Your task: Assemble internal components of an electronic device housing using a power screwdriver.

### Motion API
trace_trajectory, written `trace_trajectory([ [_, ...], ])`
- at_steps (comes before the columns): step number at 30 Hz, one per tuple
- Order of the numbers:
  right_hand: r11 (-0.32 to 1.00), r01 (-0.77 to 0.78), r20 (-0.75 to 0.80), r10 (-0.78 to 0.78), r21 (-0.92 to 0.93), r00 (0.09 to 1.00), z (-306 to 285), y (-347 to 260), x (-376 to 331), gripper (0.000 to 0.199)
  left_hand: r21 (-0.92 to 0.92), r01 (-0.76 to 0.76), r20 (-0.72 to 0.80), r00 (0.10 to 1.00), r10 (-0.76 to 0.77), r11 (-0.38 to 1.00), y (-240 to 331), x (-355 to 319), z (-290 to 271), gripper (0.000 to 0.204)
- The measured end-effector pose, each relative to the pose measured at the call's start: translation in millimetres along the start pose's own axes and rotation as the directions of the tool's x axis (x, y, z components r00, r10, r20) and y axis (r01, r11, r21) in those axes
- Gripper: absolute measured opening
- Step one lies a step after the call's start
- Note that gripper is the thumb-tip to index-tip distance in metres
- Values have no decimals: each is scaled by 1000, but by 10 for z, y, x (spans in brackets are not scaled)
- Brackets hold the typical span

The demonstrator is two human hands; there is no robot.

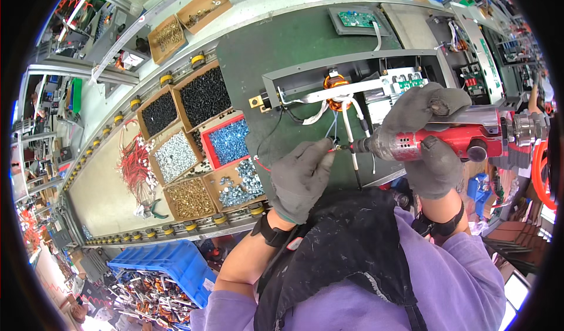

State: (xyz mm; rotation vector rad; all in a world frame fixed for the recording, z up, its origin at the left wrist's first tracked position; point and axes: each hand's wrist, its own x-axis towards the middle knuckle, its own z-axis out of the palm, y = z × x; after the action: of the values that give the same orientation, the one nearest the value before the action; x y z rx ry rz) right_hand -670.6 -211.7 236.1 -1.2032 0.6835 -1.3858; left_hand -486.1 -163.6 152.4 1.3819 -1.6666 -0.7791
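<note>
My left hand (302,178), in a grey glove, is closed with thumb and finger pinched at the nose of a red power driver (411,145). Thin blue wires (335,122) run down from a copper-wound coil (336,84) into that pinch; the fingers partly hide their ends. Wrapped around the driver's body, my right hand (436,165) holds it level, with its dark nose pointing left. Just beyond both hands lies an open grey metal housing (352,59), holding the coil, white sleeved cables (348,122) and a green circuit board (409,83).
Left of the housing stand boxes of black screws (205,98), blue screws (229,142), white parts (176,156) and brass parts (191,198). Red wires (138,166) and pliers (155,209) lie beside them. A blue crate (170,263) sits lower left. Another circuit board (356,19) lies farther back.
</note>
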Motion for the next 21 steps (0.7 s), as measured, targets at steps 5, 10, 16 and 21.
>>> trace_trajectory([
  [5,986,-137,-117,126,-91,985,56,117,-5,48,-19,28,-11,1000,-28,999,-25,18,62,17],
  [10,965,-23,-48,10,-262,999,111,260,207,48,-65,72,-79,994,-77,995,-185,93,199,16],
  [16,981,119,71,-109,-155,992,118,655,553,36,-315,344,-11,931,-365,885,-510,318,456,24],
  [21,959,138,120,-111,-248,987,104,765,658,35,-328,396,14,910,-415,858,-605,369,542,24],
])
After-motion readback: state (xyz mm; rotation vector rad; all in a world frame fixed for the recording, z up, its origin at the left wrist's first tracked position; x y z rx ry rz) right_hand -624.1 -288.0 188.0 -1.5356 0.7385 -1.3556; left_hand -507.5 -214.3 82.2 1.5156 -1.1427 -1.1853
